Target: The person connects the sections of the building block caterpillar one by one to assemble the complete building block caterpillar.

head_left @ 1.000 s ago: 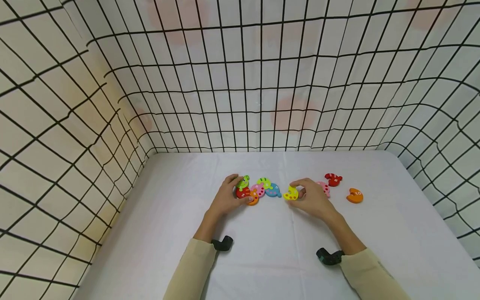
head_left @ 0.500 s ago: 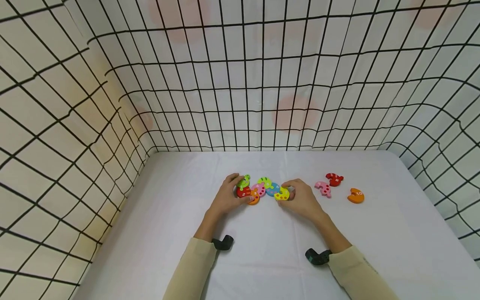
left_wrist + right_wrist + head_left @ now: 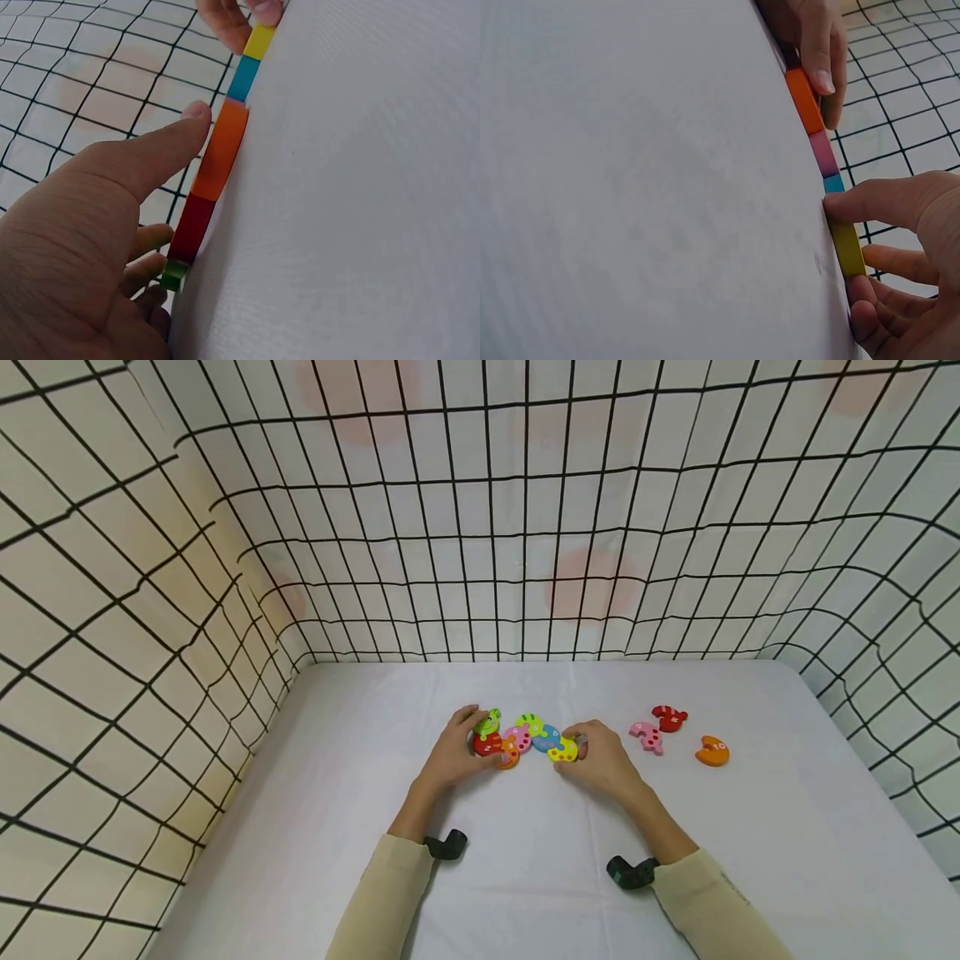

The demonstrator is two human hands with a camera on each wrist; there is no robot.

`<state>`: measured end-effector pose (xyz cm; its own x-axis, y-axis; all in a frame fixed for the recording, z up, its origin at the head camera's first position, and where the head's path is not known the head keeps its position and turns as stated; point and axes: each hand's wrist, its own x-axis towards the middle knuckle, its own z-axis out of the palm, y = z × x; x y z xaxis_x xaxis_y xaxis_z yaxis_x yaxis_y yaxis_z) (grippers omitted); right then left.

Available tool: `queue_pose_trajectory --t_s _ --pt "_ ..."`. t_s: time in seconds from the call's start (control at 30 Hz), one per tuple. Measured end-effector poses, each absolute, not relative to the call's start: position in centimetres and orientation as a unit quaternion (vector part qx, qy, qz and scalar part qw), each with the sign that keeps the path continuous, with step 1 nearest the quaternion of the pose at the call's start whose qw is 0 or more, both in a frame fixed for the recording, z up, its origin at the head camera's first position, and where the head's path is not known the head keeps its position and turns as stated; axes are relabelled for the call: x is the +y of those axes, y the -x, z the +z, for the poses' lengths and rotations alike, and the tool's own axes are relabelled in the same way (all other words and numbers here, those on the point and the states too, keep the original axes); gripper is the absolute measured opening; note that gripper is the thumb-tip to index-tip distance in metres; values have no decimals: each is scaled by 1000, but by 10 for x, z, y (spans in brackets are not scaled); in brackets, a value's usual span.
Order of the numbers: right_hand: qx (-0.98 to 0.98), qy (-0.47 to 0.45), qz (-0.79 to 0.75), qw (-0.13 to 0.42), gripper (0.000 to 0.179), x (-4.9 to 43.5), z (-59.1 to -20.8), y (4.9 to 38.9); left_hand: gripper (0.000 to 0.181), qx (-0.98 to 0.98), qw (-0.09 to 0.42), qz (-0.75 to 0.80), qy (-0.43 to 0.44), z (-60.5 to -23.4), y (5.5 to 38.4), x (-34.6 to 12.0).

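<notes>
A row of joined caterpillar puzzle pieces lies flat on the white cloth in the head view. From the left come a green head piece (image 3: 489,723), a red piece marked 2 (image 3: 487,744), an orange piece (image 3: 509,755), a pink piece (image 3: 519,737), a light green piece (image 3: 530,723), a blue piece (image 3: 547,739) and a yellow piece (image 3: 564,750). My left hand (image 3: 453,756) holds the left end, its thumb on the orange piece and fingers beside the head piece. My right hand (image 3: 603,760) pinches the yellow piece against the blue one.
Three loose pieces lie right of the right hand: a pink one (image 3: 648,737), a red one (image 3: 670,718) and an orange one marked 10 (image 3: 712,751). Black grid netting (image 3: 525,537) stands behind the white cloth (image 3: 525,893) and along both sides.
My right hand has moved left with the yellow piece, which now meets the blue one. That uncovered the loose pink piece. The left hand stays in place.
</notes>
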<state>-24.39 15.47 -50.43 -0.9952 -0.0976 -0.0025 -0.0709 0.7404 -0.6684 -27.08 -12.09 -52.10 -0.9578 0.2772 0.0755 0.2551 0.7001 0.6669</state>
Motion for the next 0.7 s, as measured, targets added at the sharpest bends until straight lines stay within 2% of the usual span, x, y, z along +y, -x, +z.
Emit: queue_pose_trajectory --t_s 0.2,0.33,0.7 --pt "933 55 -355 24 61 161 -502 243 94 924 10 355 -140 -521 270 -120" --pt "934 47 -354 20 59 175 -500 239 95 922 16 363 -136 -520 270 -119" --pt "938 37 -343 -41 53 234 -496 234 89 918 44 361 -158 -519 270 -124"
